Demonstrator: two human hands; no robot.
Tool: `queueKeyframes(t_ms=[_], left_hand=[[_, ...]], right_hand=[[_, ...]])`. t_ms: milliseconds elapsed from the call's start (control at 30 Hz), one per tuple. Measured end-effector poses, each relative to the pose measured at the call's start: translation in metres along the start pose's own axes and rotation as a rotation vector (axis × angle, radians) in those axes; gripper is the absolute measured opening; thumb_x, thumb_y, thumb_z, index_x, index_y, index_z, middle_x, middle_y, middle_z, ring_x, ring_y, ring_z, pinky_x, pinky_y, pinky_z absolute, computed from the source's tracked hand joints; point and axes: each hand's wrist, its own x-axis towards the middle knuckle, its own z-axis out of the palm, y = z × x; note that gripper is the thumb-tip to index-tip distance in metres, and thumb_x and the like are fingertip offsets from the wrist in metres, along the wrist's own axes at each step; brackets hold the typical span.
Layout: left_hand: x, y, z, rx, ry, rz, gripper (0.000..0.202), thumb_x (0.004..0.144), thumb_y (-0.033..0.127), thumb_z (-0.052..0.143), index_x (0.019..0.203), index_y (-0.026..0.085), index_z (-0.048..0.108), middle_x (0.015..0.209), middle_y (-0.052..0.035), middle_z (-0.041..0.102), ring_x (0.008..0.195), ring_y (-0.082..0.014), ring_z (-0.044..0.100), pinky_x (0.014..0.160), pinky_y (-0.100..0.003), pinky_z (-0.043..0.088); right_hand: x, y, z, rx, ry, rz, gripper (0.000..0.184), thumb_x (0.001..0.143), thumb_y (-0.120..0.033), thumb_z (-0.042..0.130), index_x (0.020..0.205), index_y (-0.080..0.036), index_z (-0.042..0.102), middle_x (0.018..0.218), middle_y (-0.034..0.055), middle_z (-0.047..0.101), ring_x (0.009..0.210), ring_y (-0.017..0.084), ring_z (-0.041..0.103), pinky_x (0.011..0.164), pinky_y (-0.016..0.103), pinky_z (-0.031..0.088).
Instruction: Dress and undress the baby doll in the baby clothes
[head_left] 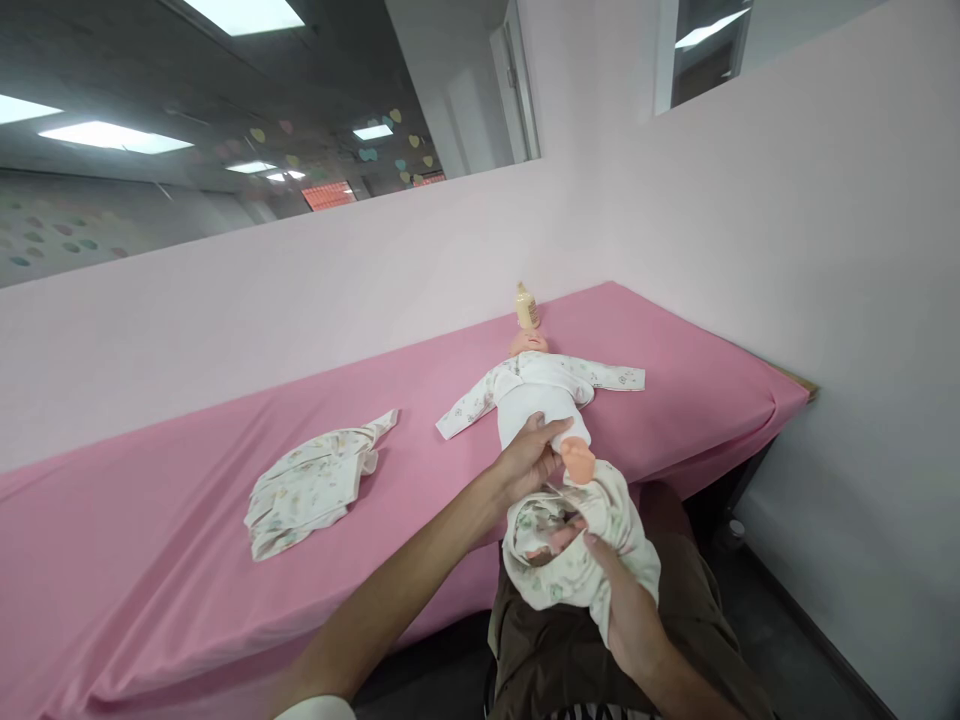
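A baby doll (536, 395) lies on its back at the table's front edge, in a white top with printed sleeves spread wide. Its bare foot (577, 460) points toward me. My left hand (531, 458) is closed around the doll's lower leg, thumb on top; the exact grip is partly hidden. Bunched-up white baby pants (626, 520) with a green print hang over my lap, just below the foot. My right hand (622, 590) grips their fabric from the right, with fingers inside the gaping opening and thumb outside.
Another printed baby garment (315, 490) lies on the pink table cover (420, 520) to the left. A pale yellow bottle (527, 308) stands behind the doll's head. Walls border the table at the back and right, with a window or mirror (225, 120) above.
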Motion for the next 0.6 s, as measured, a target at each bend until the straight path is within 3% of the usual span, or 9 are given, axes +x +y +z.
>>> queueKeyframes(t_ms=[133,200,300,367,433,500,567,600], left_hand=[[0.000,-0.013,-0.002,0.195,-0.009,0.049,0.095,0.072,0.018,0.076,0.147,0.025,0.018,0.121,-0.0107,0.056,0.087,-0.0138,0.063,0.071,-0.022,0.054],[0.002,-0.020,-0.004,0.303,-0.011,0.063,0.101,0.072,0.022,0.076,0.150,0.027,0.011,0.137,-0.0147,0.046,0.105,-0.0189,0.061,0.079,-0.025,0.054],[0.005,-0.029,-0.007,0.480,0.029,0.131,0.104,0.072,0.031,0.076,0.152,0.025,0.009,0.153,-0.0169,0.026,0.132,-0.0246,0.043,0.095,-0.028,0.048],[0.006,-0.034,-0.009,0.588,0.057,0.193,0.105,0.072,0.037,0.076,0.152,0.022,0.011,0.156,-0.0173,0.020,0.137,-0.0261,0.036,0.099,-0.028,0.045],[0.006,-0.039,-0.010,0.656,0.051,0.196,0.104,0.073,0.045,0.073,0.152,0.020,0.010,0.152,-0.0202,0.028,0.126,-0.0284,0.050,0.091,-0.031,0.051],[0.004,-0.042,-0.011,0.702,0.024,0.118,0.100,0.077,0.051,0.066,0.152,0.018,0.008,0.141,-0.0235,0.044,0.096,-0.0275,0.066,0.073,-0.035,0.055],[0.001,-0.042,-0.009,0.727,0.003,0.048,0.097,0.080,0.054,0.060,0.152,0.017,0.007,0.133,-0.0244,0.051,0.073,-0.0236,0.068,0.060,-0.035,0.054],[0.000,-0.041,-0.008,0.729,0.001,0.049,0.096,0.080,0.054,0.059,0.152,0.017,0.007,0.132,-0.0244,0.051,0.073,-0.0233,0.068,0.060,-0.035,0.054]], right_hand=[[0.000,-0.024,0.006,0.285,0.063,0.164,0.039,0.061,-0.035,0.082,0.095,-0.021,0.071,0.086,0.0053,0.075,0.087,0.026,0.070,0.087,0.043,0.055],[-0.005,-0.034,0.003,0.298,0.055,0.184,0.038,0.064,-0.038,0.079,0.099,-0.022,0.071,0.086,0.0056,0.074,0.088,0.027,0.070,0.085,0.043,0.055],[-0.010,-0.041,0.001,0.264,0.004,0.171,0.033,0.072,-0.044,0.072,0.095,-0.022,0.071,0.084,0.0079,0.073,0.089,0.029,0.069,0.082,0.043,0.056],[-0.008,-0.042,0.005,0.231,-0.036,0.158,0.030,0.074,-0.047,0.069,0.092,-0.023,0.070,0.083,0.0076,0.073,0.089,0.029,0.069,0.082,0.042,0.055],[-0.002,-0.042,0.014,0.210,-0.061,0.139,0.029,0.074,-0.048,0.067,0.091,-0.024,0.068,0.083,0.0061,0.072,0.089,0.027,0.068,0.083,0.041,0.054],[0.003,-0.044,0.023,0.204,-0.064,0.132,0.030,0.073,-0.048,0.067,0.091,-0.025,0.066,0.084,0.0047,0.071,0.090,0.026,0.068,0.083,0.040,0.054],[0.004,-0.046,0.029,0.197,-0.061,0.140,0.033,0.072,-0.049,0.067,0.094,-0.025,0.065,0.084,0.0040,0.071,0.090,0.026,0.067,0.083,0.039,0.053],[0.003,-0.046,0.030,0.185,-0.063,0.145,0.035,0.072,-0.050,0.068,0.096,-0.025,0.065,0.084,0.0038,0.071,0.090,0.025,0.067,0.083,0.039,0.053]])
